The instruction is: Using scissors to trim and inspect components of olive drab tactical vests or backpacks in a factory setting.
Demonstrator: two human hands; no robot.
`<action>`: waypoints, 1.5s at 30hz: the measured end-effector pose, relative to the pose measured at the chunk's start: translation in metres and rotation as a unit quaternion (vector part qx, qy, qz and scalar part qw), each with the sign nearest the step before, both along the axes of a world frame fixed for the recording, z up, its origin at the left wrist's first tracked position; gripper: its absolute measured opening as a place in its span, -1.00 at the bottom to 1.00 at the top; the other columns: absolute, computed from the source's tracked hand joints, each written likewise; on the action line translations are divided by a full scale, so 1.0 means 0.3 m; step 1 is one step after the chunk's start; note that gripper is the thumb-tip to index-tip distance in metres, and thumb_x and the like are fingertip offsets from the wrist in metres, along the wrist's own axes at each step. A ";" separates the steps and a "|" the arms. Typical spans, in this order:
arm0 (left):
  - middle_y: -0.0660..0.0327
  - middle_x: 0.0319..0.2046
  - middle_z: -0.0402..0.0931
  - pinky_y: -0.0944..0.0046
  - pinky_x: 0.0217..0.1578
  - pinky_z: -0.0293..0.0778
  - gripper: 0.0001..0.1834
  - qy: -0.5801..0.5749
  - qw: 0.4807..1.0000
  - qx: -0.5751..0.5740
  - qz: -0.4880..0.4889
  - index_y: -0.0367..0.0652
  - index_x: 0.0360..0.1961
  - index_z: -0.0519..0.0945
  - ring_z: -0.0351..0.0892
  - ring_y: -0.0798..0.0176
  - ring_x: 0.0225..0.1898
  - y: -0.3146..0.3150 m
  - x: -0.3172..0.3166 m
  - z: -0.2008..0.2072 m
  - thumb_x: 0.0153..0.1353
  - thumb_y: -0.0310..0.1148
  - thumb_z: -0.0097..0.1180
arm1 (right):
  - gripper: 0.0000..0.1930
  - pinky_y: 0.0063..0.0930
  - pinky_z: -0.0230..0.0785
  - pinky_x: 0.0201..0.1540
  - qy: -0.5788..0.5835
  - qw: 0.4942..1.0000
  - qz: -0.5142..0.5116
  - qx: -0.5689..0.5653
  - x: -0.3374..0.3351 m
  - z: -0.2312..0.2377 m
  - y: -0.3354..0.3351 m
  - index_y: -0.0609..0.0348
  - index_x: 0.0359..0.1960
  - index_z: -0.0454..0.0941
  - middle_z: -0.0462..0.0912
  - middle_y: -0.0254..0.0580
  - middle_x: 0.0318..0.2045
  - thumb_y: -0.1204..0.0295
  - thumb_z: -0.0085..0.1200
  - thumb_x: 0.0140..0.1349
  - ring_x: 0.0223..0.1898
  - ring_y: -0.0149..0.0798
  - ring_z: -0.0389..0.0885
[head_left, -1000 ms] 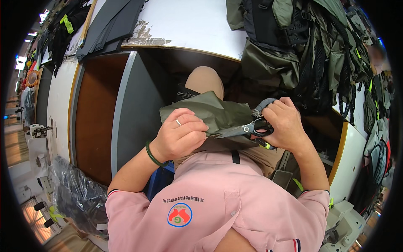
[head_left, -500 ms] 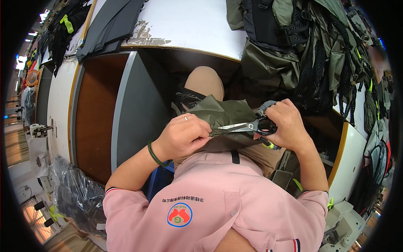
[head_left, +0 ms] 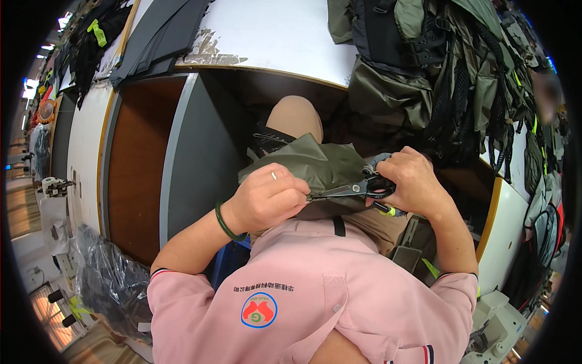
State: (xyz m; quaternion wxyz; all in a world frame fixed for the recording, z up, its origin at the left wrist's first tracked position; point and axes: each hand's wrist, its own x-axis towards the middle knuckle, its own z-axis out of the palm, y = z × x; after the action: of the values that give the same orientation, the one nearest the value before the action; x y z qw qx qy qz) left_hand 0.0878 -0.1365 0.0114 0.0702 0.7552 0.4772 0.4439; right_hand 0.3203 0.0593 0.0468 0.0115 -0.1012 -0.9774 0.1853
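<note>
Over my lap lies a dark olive-green fabric piece, part of it draped across my thighs. My left hand pinches the near edge of this fabric between thumb and fingers. In my right hand is a pair of scissors with black handles. Their blades point left along the fabric edge, and the tips reach my left fingertips. The blades look nearly closed. Black mesh webbing sticks out at the fabric's far left side, over my knee.
A white worktable with worn tape stands ahead, grey sheets on its left. Olive and black bags hang over its right side. Grey panels divide the open shelving below. Clear plastic wrapping lies at left; a machine stands at lower right.
The scissor blades have closed from a slightly wider spread and tipped a little. My right hand has shifted slightly, and the fabric beside my left hand has spread out leftward.
</note>
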 end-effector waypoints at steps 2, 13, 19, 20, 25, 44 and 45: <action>0.27 -0.40 0.58 0.30 -0.34 0.51 -0.82 -0.073 0.990 -0.124 -0.005 -0.17 -0.45 0.52 0.54 0.28 -0.42 -0.007 -0.002 0.004 -0.04 -0.59 0.29 | -0.57 -0.34 0.28 -0.28 0.004 1.000 -0.020 0.005 0.003 0.000 -0.005 0.12 -0.52 0.52 0.50 -0.27 -0.61 0.13 0.47 -0.27 -0.47 -0.15 0.52; 0.25 -0.26 0.64 0.47 -0.13 0.54 -0.80 -0.594 0.579 -0.556 -0.062 -0.31 -0.16 0.64 0.61 0.47 -0.25 0.027 -0.052 -0.027 0.15 -0.60 0.23 | -0.58 -0.26 0.31 -0.19 0.111 0.989 -0.047 0.081 0.009 0.015 0.013 0.10 -0.44 0.50 0.52 -0.30 -0.53 0.26 0.47 -0.31 -0.39 -0.19 0.53; 0.24 -0.25 0.64 0.45 -0.11 0.54 -0.78 -0.597 0.576 -0.553 -0.078 -0.31 -0.15 0.64 0.61 0.46 -0.24 0.040 -0.042 -0.019 0.14 -0.63 0.22 | -0.51 -0.26 0.29 -0.16 0.071 0.994 -0.024 0.083 0.009 0.050 0.034 0.10 -0.40 0.50 0.53 -0.29 -0.50 0.21 0.50 -0.36 -0.33 -0.17 0.53; 0.24 -0.25 0.64 0.45 -0.11 0.54 -0.78 -0.597 0.576 -0.553 -0.078 -0.31 -0.15 0.64 0.61 0.46 -0.24 0.042 -0.040 -0.016 0.14 -0.63 0.22 | -0.50 -0.27 0.29 -0.16 0.075 0.994 -0.016 0.074 0.003 0.057 0.034 0.11 -0.40 0.50 0.53 -0.29 -0.50 0.21 0.50 -0.36 -0.34 -0.17 0.54; 0.24 -0.23 0.63 0.45 -0.11 0.52 -0.76 -0.573 0.602 -0.551 -0.081 -0.30 -0.12 0.64 0.59 0.46 -0.22 0.043 -0.031 -0.007 0.15 -0.59 0.24 | -0.52 -0.31 0.28 -0.19 0.044 0.998 0.001 0.051 -0.010 0.069 0.043 0.12 -0.43 0.51 0.54 -0.27 -0.51 0.20 0.50 -0.35 -0.35 -0.15 0.55; 0.23 -0.23 0.63 0.45 -0.13 0.52 -0.76 -0.549 0.610 -0.564 -0.093 -0.31 -0.12 0.64 0.58 0.46 -0.23 0.050 -0.016 -0.021 0.14 -0.59 0.23 | -0.56 -0.27 0.30 -0.23 -0.083 0.995 0.019 -0.044 -0.001 0.051 0.067 0.12 -0.59 0.48 0.49 -0.21 -0.64 0.09 0.45 -0.22 -0.43 -0.07 0.55; 0.23 -0.23 0.63 0.45 -0.12 0.52 -0.76 -0.547 0.609 -0.567 -0.092 -0.31 -0.12 0.64 0.58 0.46 -0.23 0.050 -0.016 -0.024 0.14 -0.59 0.23 | -0.56 -0.27 0.30 -0.24 -0.088 0.995 0.015 -0.049 0.000 0.049 0.066 0.12 -0.60 0.47 0.49 -0.20 -0.64 0.08 0.45 -0.22 -0.43 -0.06 0.55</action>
State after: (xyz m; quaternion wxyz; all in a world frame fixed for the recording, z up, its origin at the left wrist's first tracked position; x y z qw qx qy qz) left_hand 0.0830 -0.1214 0.0043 0.7725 0.2211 0.4348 0.4065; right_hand 0.3202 0.0792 0.0615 -0.0823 -0.1028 -0.9657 0.2237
